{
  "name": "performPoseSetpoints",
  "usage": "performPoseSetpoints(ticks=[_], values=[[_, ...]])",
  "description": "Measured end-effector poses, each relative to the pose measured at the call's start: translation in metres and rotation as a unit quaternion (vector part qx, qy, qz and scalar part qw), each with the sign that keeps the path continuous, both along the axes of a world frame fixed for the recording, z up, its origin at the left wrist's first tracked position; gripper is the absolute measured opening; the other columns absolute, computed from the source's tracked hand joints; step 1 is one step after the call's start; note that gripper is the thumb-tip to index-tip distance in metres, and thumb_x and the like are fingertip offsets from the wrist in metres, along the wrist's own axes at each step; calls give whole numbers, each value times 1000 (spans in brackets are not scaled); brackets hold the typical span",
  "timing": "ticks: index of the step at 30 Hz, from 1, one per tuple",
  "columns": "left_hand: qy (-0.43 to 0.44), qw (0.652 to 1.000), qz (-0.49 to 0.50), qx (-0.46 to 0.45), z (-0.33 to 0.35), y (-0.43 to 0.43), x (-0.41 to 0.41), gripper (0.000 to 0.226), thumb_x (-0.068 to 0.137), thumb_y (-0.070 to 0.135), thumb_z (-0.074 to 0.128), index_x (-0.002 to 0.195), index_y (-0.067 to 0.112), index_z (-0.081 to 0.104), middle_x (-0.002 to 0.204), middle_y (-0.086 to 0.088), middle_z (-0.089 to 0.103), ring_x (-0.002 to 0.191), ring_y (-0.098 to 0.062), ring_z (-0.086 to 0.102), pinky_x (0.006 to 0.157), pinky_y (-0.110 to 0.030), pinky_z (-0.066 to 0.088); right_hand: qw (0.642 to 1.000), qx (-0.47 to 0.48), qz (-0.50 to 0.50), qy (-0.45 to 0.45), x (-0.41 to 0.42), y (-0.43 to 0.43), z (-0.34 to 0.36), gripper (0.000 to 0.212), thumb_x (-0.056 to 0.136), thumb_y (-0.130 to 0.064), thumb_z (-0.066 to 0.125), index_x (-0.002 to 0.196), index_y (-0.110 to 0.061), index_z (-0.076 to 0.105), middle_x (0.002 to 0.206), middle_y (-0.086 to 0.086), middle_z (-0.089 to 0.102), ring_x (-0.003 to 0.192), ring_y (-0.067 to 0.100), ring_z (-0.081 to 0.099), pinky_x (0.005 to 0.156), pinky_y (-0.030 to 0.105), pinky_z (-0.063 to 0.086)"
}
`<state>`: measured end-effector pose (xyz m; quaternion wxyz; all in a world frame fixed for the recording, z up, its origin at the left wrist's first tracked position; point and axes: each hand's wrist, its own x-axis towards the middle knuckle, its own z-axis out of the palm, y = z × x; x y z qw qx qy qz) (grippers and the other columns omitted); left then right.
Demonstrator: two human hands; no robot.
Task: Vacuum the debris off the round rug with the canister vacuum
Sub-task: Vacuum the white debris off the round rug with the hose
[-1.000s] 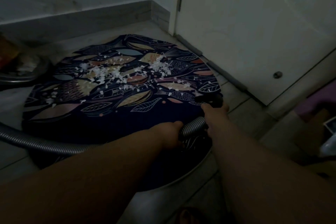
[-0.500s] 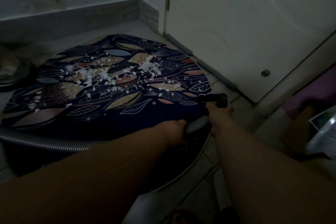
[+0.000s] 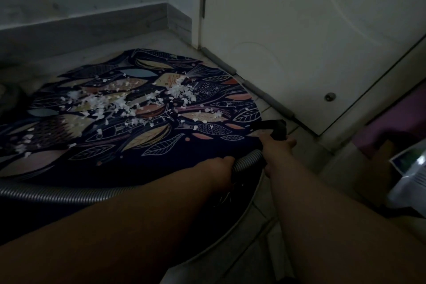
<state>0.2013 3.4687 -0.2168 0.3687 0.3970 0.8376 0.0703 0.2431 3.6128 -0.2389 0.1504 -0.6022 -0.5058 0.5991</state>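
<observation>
- Rug [image 3: 138, 145]: round, dark, fish-and-leaf print, lying on the floor [image 3: 309, 154].
- Debris [image 3: 103, 104]: white scraps on the rug, thickest from its centre toward 12 o'clock, thinner at 9.
- Hose [image 3: 57, 193]: grey, ribbed, crossing the rug near 6 o'clock and leaving view at 9.
- Nozzle [image 3: 274, 128]: black, at the rug's 3 o'clock rim.
- Left hand [image 3: 219, 168]: fingers wrapped round the hose.
- Right hand [image 3: 276, 147]: fingers clamped on the nozzle.
- Door [image 3: 299, 41]: white, at 2 o'clock.

Shows more of the black nozzle [image 3: 272, 128] above the right hand [image 3: 276, 147] than a second ago, now standing out at the right edge of the rug [image 3: 129, 163] near the door [image 3: 288, 41]. Has turned rightward since then: no longer takes in the metal dish at far left, now takes in a white bag [image 3: 412, 180] at right.
</observation>
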Motion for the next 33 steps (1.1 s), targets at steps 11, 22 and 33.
performPoseSetpoints(ticks=[11,22,33], values=[[6,1000,-6,4,-3,2,-10,59,89,26,60,139,14,31,134,-12,49,119,-29,52,98,-40,45,999,11,43,-14,-8,7,0,70,91,-30,63,145,-23,18,137,19,44,97,31,49,92,49,52],[-2,1000,21,3,10,-37,-5,62,89,27,61,141,15,29,135,-13,49,120,-29,52,96,-35,43,993,-8,118,-28,-19,-25,7,76,87,-32,66,145,-30,16,136,16,40,105,36,54,86,55,55],[-1,998,63,1,15,-82,10,61,90,26,59,142,15,29,137,-11,47,122,-26,50,100,-35,42,980,-43,194,-17,-21,-62,9,76,92,-29,62,148,-37,10,125,13,46,98,33,54,85,49,52]])
